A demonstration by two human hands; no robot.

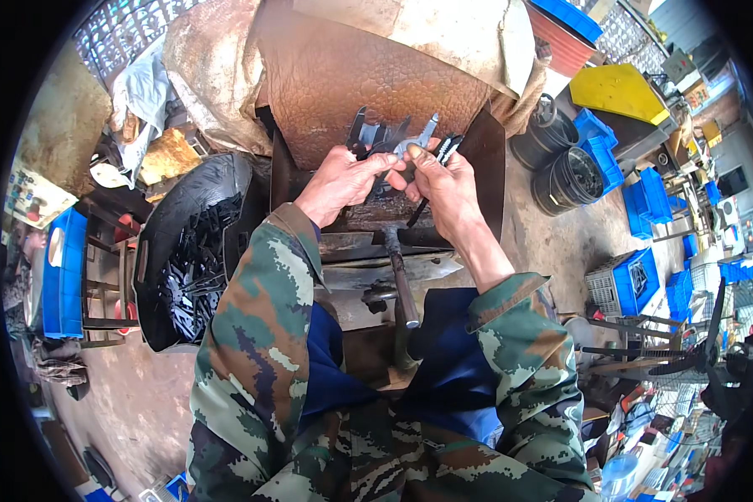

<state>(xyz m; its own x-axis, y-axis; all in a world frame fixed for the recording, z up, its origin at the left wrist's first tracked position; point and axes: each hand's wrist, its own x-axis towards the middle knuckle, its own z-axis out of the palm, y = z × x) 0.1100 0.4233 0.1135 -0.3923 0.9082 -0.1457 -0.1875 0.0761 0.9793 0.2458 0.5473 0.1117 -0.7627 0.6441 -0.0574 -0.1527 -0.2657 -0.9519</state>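
Observation:
Both hands meet in front of me over an open-fronted metal box with a brown leathery sheet behind it. My left hand [343,182] is closed, its thumb and fingers pinching dark flat metal pieces [357,127] whose narrow ends stick up past the knuckles. My right hand [448,188] is closed too, around silver and dark blade-like metal pieces [429,128], one with a notched edge [448,149]. The fingertips of the two hands almost touch. Fingers cover the lower parts of the pieces, so their exact kind cannot be made out.
Left of me stands a black tub [146,276] with many dark metal pieces [194,280]. A metal bar [402,280] juts toward me below the hands. Black buckets [560,197], blue crates [636,284] and a yellow panel [617,94] are at right; a blue bin [65,276] is far left.

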